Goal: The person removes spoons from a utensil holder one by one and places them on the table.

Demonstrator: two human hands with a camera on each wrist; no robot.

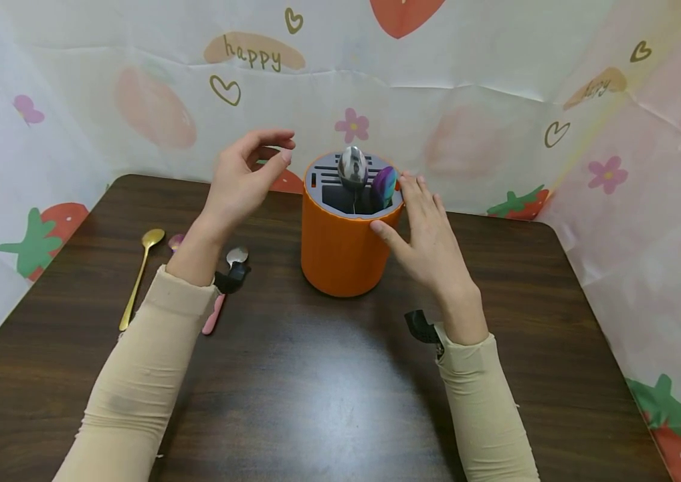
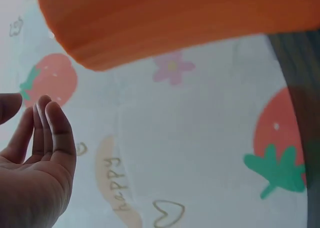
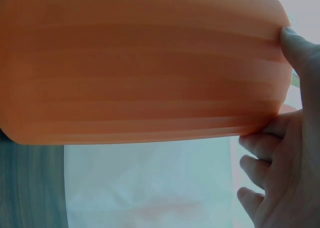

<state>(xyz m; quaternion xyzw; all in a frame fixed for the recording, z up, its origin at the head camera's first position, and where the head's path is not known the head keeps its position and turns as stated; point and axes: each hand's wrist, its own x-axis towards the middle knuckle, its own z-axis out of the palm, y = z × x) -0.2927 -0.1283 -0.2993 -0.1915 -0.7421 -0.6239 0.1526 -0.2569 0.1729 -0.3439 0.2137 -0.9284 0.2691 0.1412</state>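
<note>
The right hand (image 1: 431, 241) steadied the orange holder (image 1: 340, 251) with straight fingers (image 3: 290, 43) against its wall, while the left hand (image 1: 244, 177), loosely curled and empty, hovered beside the rim; bracing low would best have kept it from tipping.

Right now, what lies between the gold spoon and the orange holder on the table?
In the head view, between the gold spoon and the orange holder lie the left forearm and a pink-handled spoon; otherwise bare dark table.

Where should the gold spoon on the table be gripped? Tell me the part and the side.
Take the gold spoon at mid-handle, from above. It lies flat, bowl pointing away, handle slim and bare wood on its left, so fingers can pinch across it. The left hand is nearer.
</note>
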